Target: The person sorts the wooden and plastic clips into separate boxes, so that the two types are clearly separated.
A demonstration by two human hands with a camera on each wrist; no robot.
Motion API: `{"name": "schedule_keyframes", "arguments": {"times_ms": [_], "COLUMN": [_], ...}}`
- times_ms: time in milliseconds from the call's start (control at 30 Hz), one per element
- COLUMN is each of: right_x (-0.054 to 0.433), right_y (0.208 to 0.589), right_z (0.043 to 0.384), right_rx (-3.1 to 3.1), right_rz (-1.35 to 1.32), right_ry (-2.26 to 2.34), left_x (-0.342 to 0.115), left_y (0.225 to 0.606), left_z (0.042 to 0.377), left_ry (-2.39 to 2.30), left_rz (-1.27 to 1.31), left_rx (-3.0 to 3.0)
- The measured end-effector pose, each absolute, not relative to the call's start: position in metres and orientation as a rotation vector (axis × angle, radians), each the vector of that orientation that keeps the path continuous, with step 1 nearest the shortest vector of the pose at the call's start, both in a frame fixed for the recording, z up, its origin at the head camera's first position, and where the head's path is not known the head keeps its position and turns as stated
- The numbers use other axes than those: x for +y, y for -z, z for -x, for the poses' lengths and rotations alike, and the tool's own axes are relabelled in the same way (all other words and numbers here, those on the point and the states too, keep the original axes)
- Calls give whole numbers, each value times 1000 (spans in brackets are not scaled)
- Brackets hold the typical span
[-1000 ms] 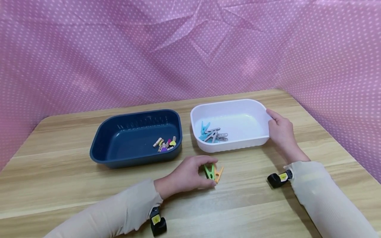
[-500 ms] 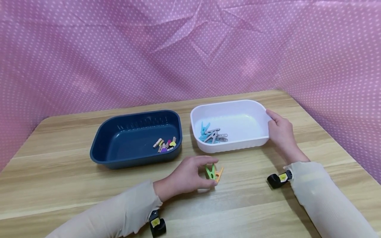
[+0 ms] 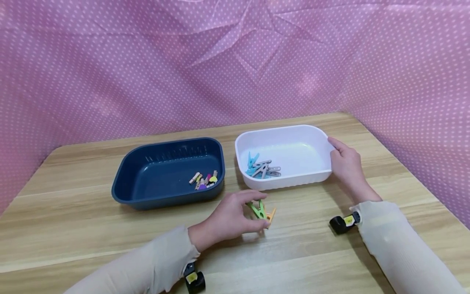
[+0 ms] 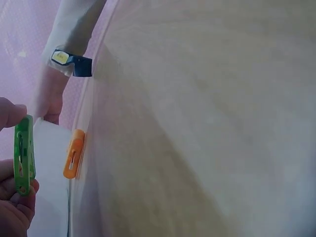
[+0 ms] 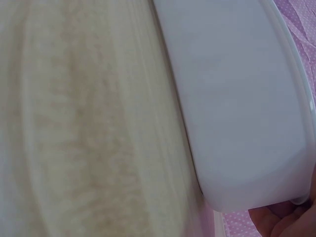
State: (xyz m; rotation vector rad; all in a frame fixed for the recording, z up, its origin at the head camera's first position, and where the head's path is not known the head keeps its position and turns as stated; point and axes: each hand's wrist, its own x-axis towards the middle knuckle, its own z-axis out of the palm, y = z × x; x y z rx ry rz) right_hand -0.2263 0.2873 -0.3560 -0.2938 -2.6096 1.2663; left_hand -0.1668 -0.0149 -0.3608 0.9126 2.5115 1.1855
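My left hand (image 3: pixel 232 216) pinches a green clothespin (image 3: pixel 260 211) between thumb and fingers. In the left wrist view the green clothespin (image 4: pixel 23 157) spans from fingertip to thumb, seemingly just off the table. Right beside it an orange clothespin (image 3: pixel 271 215) rests on the table, partly hidden by the thumb in the head view. My right hand (image 3: pixel 346 165) grips the right end of a white bin (image 3: pixel 290 179), thumb at the rim. Fingers under that rim show in the right wrist view. Blue and grey clothespins (image 3: pixel 262 168) lie in the bin's near left corner.
Left of the white bin stands a dark blue bin (image 3: pixel 158 202), with several small wooden clothespins (image 3: pixel 203 179) in its near right corner. Both are on a wood-grain table (image 3: pixel 301 253). A pink dotted cloth (image 3: pixel 183 81) hangs behind and at the sides.
The green clothespin has tilted and come away slightly from the orange one, now pinched in my left hand. My right hand keeps its grip on the white bin.
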Motion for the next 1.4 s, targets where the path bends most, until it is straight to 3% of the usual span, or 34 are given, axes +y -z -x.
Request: {"name": "schedule_keyframes", "arguments": {"times_ms": [1400], "right_x": [287], "right_y": [355], "right_z": [225], "right_rx": [-2594], "right_rz": [296], "right_ry": [-1286], "left_x": [1], "left_y": [355], "left_z": [173], "left_ry": [-1726], "left_rz": [-899], "left_rx": [2569]}}
